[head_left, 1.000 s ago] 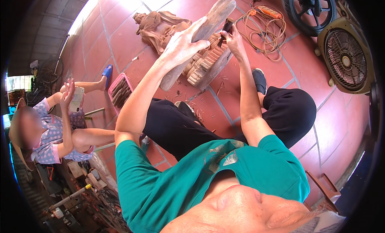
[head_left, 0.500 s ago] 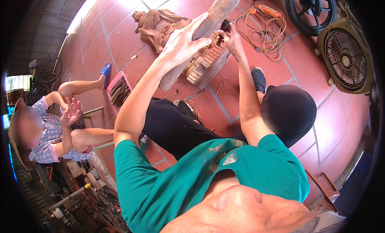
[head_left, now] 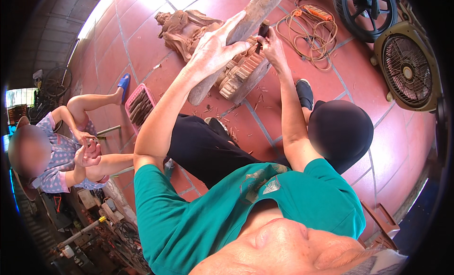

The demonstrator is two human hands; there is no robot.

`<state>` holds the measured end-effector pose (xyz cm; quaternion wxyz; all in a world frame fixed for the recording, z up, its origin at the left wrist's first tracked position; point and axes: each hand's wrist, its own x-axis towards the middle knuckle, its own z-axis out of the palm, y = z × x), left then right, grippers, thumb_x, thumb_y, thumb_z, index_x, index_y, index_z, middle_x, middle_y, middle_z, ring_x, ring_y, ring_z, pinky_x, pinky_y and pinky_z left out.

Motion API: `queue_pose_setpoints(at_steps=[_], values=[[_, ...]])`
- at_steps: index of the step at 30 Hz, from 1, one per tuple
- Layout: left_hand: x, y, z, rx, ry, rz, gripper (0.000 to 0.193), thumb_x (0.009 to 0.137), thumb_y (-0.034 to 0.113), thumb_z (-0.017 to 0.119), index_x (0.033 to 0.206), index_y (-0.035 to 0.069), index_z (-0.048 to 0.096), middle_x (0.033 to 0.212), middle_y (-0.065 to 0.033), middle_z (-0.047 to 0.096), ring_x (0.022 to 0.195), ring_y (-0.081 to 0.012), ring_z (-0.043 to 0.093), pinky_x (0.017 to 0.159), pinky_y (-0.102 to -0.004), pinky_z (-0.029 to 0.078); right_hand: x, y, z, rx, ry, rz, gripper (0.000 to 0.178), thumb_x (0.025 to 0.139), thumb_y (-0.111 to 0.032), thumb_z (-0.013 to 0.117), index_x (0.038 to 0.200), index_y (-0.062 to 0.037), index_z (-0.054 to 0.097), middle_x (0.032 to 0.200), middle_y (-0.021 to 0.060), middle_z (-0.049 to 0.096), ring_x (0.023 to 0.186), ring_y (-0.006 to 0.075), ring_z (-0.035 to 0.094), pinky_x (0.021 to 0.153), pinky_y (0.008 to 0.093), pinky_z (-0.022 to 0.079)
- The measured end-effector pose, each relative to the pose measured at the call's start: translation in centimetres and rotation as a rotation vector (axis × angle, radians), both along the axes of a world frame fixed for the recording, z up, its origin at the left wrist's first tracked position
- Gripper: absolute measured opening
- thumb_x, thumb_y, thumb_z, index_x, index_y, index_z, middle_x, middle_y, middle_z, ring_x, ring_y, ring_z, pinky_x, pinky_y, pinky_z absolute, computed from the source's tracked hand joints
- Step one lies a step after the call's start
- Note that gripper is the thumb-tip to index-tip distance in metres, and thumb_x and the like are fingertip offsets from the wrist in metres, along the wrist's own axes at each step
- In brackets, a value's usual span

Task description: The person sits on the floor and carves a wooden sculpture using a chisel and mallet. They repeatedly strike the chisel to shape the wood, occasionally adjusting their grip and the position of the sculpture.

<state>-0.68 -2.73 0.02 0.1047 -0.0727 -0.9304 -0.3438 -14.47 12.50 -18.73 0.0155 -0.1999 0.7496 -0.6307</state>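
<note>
My left hand (head_left: 213, 51) grips a long, flat wooden bar (head_left: 255, 14) that slants from lower left to upper right. My right hand (head_left: 273, 48) is closed around a dark-handled chisel (head_left: 263, 29), whose lower end points down at a carved wooden base (head_left: 243, 78) with ribbed edges. Just left of the bar's upper part lies a carved wooden figure (head_left: 187, 31) with folds like drapery. The bar and my left hand hide where the figure and base meet.
A pink basket (head_left: 150, 93) of dark tools stands left of my knees. Wood chips dot the red tile floor (head_left: 257, 128). An orange power strip (head_left: 317, 12) with coiled cord, a wheel (head_left: 366, 12) and a fan (head_left: 406, 66) are at right. Another person (head_left: 61, 147) sits at left.
My hands, the bar and the chisel stay almost in place, with only a slight shift. The other person's hands have come lower and closer together.
</note>
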Motion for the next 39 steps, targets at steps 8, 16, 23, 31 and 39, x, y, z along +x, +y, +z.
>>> queue_pose_setpoints(at_steps=[8,16,23,31,39], values=[[0.1,0.2,-0.1,-0.035,-0.04,-0.007,0.076,0.089,0.032,0.072,0.156,0.016,0.039,0.128,-0.0249,0.066,0.11,-0.037,0.069,0.098,-0.0446,0.053,0.0,0.1,0.4,-0.011,-0.012,0.033,0.023,0.1,-0.011,0.063,0.119,-0.0013,0.053,0.098,0.0093,0.07,0.08,0.0148,0.069,0.072,0.0317,0.055],[0.0,0.2,0.0,-0.029,-0.032,0.001,0.076,0.089,0.032,0.072,0.156,0.015,0.039,0.124,-0.0251,0.067,0.107,-0.0372,0.07,0.096,-0.0447,0.053,-0.3,-0.3,-0.4,0.062,0.09,-0.018,0.023,0.099,-0.01,0.065,0.118,-0.0033,0.053,0.092,0.0116,0.072,0.076,0.0159,0.07,0.069,0.0329,0.054],[-0.2,0.0,0.0,-0.041,0.047,0.021,0.077,0.089,0.032,0.072,0.156,0.016,0.038,0.129,-0.0245,0.065,0.116,-0.0378,0.066,0.102,-0.0452,0.05,0.0,-0.1,-0.1,0.096,0.108,-0.027,0.025,0.098,-0.011,0.065,0.119,-0.005,0.052,0.092,0.0136,0.073,0.077,0.0189,0.073,0.069,0.035,0.055],[-0.5,0.1,-0.4,-0.134,-0.313,0.009,0.077,0.089,0.035,0.069,0.157,0.019,0.037,0.146,-0.0217,0.054,0.132,-0.0374,0.055,0.111,-0.0461,0.042,0.2,-0.3,0.3,0.055,0.233,-0.048,0.028,0.093,-0.014,0.071,0.114,-0.0064,0.054,0.085,0.0205,0.071,0.084,0.0415,0.07,0.068,0.0477,0.05],[-0.5,0.2,0.4,-0.014,-0.172,0.033,0.075,0.09,0.033,0.072,0.155,0.012,0.04,0.153,-0.0206,0.048,0.139,-0.0331,0.049,0.117,-0.0427,0.037,-0.2,-0.3,-0.1,0.079,0.21,-0.079,0.028,0.093,-0.016,0.071,0.115,-0.0082,0.055,0.083,0.0203,0.07,0.083,0.0422,0.069,0.069,0.0486,0.049]])
